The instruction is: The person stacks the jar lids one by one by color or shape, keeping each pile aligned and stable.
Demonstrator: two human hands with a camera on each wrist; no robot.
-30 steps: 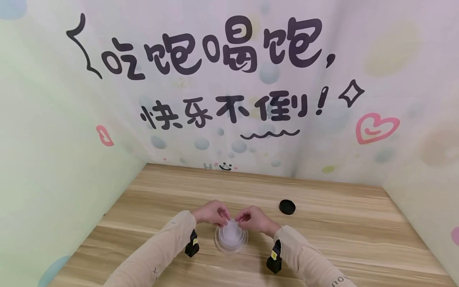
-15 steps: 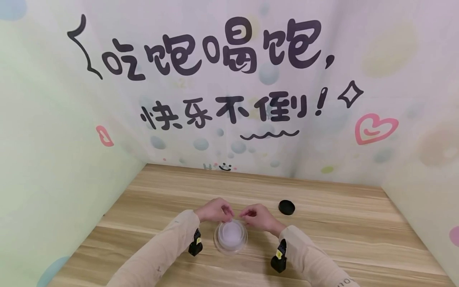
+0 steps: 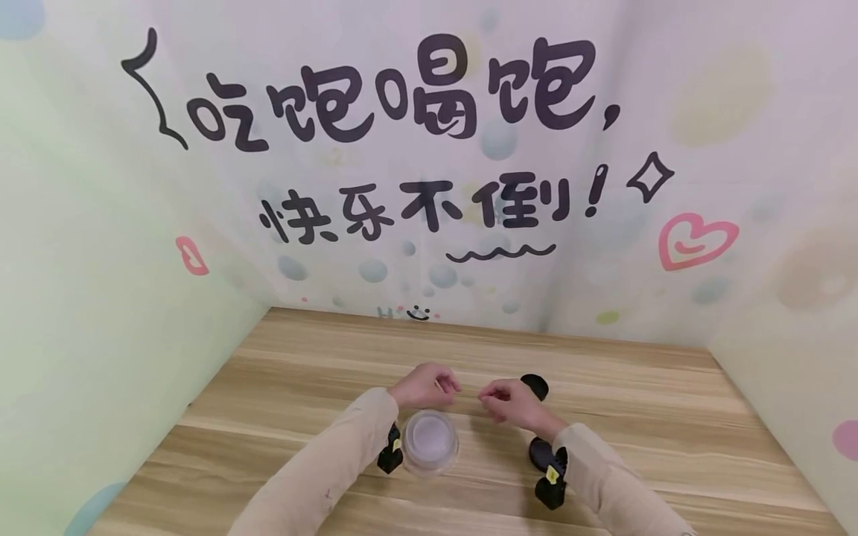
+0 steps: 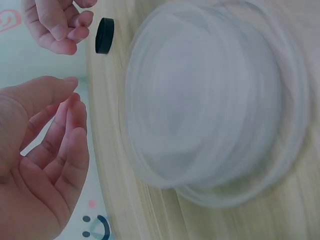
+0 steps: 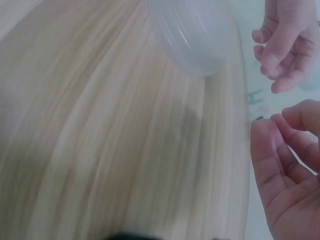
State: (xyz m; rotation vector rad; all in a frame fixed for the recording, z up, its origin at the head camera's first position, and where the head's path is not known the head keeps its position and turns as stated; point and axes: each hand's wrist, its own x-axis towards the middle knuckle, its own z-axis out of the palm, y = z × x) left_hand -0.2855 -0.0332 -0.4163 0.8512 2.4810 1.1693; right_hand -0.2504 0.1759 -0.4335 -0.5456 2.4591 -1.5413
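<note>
A tiered stack of translucent round plastic pieces [image 3: 430,441] stands on the wooden table, narrower at the top than at its base. Whether they are bowls or lids I cannot tell. Just behind it my left hand [image 3: 427,385] hovers with loosely bent fingers and nothing between them. My right hand [image 3: 515,402] is off to the stack's right, thumb near the fingertips, also holding nothing. In the left wrist view the stack's rims [image 4: 200,100] look large and blurred, apart from the left hand [image 4: 47,150].
A flat black round lid [image 3: 534,385] lies behind my right hand, partly covered by it. Another dark round thing [image 3: 540,452] shows beside the right wrist camera [image 3: 551,485], partly hidden. Printed cloth walls [image 3: 415,283] enclose the table's [image 3: 322,357] back and sides.
Both hands have drawn away from the top of the stack, moving to the right and slightly back. The stack stays in place. The dark round thing by the right wrist has come into view.
</note>
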